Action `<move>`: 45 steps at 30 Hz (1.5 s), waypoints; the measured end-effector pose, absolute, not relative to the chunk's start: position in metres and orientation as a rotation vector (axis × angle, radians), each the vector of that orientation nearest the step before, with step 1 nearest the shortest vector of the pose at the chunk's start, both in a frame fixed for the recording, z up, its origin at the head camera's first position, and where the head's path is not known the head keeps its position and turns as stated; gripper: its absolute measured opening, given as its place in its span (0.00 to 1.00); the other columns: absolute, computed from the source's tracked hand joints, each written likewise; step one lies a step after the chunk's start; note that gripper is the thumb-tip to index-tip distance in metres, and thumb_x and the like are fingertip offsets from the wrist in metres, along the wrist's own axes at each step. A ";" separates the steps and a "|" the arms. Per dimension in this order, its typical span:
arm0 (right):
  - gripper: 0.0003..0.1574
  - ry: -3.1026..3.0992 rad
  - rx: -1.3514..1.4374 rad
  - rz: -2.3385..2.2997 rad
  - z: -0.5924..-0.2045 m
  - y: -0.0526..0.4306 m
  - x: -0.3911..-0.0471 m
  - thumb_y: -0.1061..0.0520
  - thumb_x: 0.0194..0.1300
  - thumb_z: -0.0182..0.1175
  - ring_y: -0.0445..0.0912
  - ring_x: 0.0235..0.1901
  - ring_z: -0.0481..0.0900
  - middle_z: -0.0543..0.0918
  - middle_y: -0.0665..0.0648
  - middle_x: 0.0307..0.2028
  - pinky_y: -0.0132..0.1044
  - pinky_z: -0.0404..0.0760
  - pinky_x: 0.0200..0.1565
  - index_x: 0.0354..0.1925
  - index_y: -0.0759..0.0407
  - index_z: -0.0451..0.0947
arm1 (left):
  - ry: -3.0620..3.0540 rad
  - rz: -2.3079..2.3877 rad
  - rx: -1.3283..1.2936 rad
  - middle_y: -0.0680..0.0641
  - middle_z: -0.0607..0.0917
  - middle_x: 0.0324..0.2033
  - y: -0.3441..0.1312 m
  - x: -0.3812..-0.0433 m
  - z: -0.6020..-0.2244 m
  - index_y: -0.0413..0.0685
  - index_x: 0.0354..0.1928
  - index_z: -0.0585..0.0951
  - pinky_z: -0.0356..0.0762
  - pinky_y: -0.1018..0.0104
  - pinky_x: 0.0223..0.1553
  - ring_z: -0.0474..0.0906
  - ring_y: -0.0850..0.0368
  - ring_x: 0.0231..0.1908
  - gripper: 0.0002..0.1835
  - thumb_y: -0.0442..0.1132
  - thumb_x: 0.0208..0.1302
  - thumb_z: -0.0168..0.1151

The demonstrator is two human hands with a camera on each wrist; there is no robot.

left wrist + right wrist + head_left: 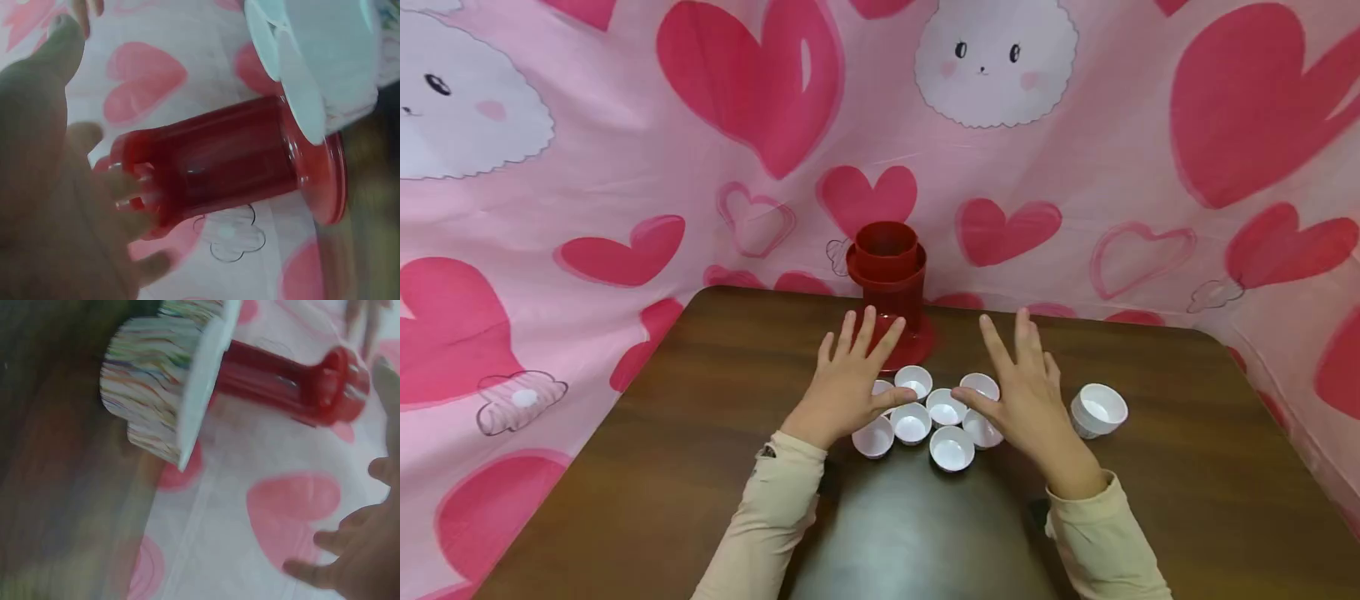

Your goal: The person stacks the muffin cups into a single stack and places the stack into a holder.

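Note:
Both hands are held up with spread fingers and hold nothing. My left hand hovers over the left side of a cluster of small white bowls, overlapping some of them in the head view. Over the right side of the cluster is my right hand, its thumb pointing inward toward the left thumb. In the right wrist view, the bowls show outer walls with wavy multicoloured stripes. Behind the cluster stands a red cylinder on a wide round base, a narrower red cup-like piece set in its top.
To the right of my right hand stands a separate white bowl stack. Everything rests on a dark brown wooden table. A pink cloth with hearts and fluffy faces hangs behind the table's back edge and along its sides.

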State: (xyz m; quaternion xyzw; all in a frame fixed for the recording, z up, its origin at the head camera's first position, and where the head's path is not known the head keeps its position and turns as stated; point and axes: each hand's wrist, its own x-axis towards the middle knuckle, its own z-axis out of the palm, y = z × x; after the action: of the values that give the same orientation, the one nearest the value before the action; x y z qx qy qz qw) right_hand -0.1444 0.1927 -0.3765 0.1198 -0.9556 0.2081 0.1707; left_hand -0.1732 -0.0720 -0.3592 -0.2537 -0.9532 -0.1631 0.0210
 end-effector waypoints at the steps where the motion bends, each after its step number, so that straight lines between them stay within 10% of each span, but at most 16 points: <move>1: 0.63 -2.682 0.376 0.657 -0.374 0.193 -0.147 0.39 0.58 0.73 0.69 0.75 0.41 0.38 0.69 0.78 0.78 0.50 0.61 0.80 0.48 0.51 | -2.983 -0.596 -0.785 0.40 0.41 0.79 -0.078 -0.172 -0.357 0.64 0.82 0.46 0.39 0.35 0.71 0.36 0.38 0.77 0.51 0.68 0.64 0.59; 8: 0.50 -2.703 0.291 0.899 -0.362 0.230 -0.162 0.48 0.66 0.68 0.70 0.73 0.49 0.53 0.73 0.75 0.77 0.49 0.62 0.78 0.57 0.56 | -3.104 -0.829 -0.647 0.40 0.78 0.57 -0.117 -0.160 -0.347 0.49 0.69 0.72 0.76 0.46 0.54 0.79 0.44 0.52 0.34 0.54 0.65 0.68; 15: 0.66 -2.970 0.235 1.055 -0.378 0.289 -0.168 0.48 0.62 0.73 0.74 0.68 0.56 0.50 0.79 0.73 0.72 0.59 0.62 0.79 0.64 0.41 | -3.237 -0.673 -0.523 0.50 0.76 0.28 -0.138 -0.145 -0.355 0.43 0.41 0.76 0.75 0.56 0.34 0.75 0.52 0.30 0.22 0.54 0.62 0.71; 25: 0.40 -2.889 0.312 1.162 -0.392 0.334 -0.158 0.58 0.60 0.73 0.56 0.46 0.74 0.76 0.70 0.52 0.29 0.71 0.41 0.63 0.70 0.65 | -3.327 -0.574 -0.572 0.41 0.84 0.41 -0.100 -0.148 -0.366 0.37 0.56 0.73 0.79 0.47 0.47 0.82 0.42 0.46 0.40 0.64 0.57 0.72; 36: 0.41 -2.928 0.354 1.195 -0.391 0.319 -0.150 0.54 0.60 0.74 0.56 0.47 0.73 0.77 0.67 0.51 0.33 0.70 0.43 0.64 0.66 0.65 | -3.406 -0.396 -0.576 0.39 0.82 0.50 -0.075 -0.141 -0.369 0.39 0.65 0.68 0.79 0.48 0.47 0.82 0.41 0.48 0.45 0.64 0.57 0.71; 45: 0.47 -2.921 0.464 1.324 -0.395 0.302 -0.157 0.55 0.60 0.74 0.59 0.52 0.72 0.72 0.69 0.59 0.41 0.69 0.50 0.71 0.63 0.62 | -3.439 -0.347 -0.594 0.47 0.83 0.35 -0.086 -0.135 -0.357 0.42 0.46 0.79 0.79 0.50 0.41 0.82 0.46 0.38 0.20 0.50 0.62 0.65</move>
State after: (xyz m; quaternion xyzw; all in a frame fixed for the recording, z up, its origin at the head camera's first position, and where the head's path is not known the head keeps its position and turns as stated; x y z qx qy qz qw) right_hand -0.1573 0.3019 -0.3950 0.1430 -0.9003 0.4082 -0.0496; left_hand -0.1352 -0.0856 -0.3566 -0.1666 -0.9643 -0.0972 -0.1816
